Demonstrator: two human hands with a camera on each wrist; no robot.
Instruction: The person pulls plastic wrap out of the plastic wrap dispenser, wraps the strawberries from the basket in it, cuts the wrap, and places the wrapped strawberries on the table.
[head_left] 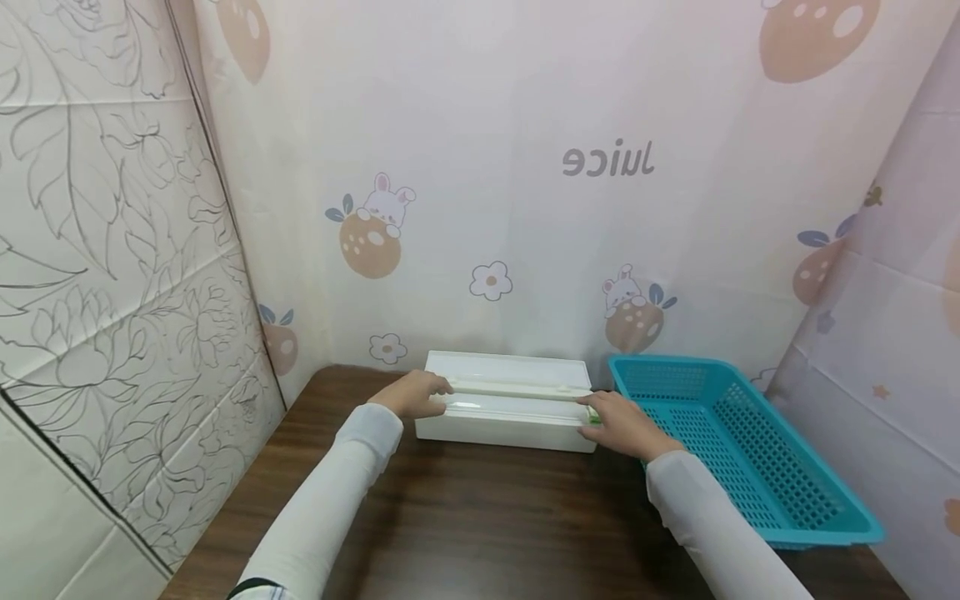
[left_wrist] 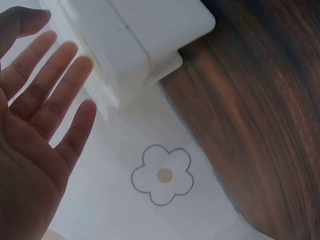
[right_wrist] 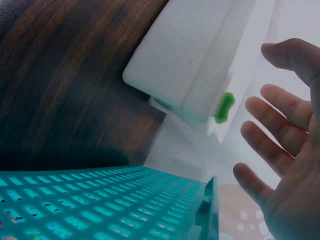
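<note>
A long white plastic box (head_left: 506,430), which looks like a cling film dispenser, lies lengthwise at the back of the table. Its lid (head_left: 510,367) is tilted back toward the wall. My left hand (head_left: 412,396) is at the box's left end; in the left wrist view its relaxed fingers (left_wrist: 61,107) have their tips right at the box edge. At the other end is my right hand (head_left: 626,427), with spread, slightly bent fingers beside the box in the right wrist view. A small green piece (right_wrist: 224,107) sits on the box's right end.
A turquoise perforated basket (head_left: 813,442) stands on the right side of the brown wooden table (head_left: 480,517), close to my right forearm. Behind the box rises a patterned wall covering (head_left: 495,208), with more covering at both sides.
</note>
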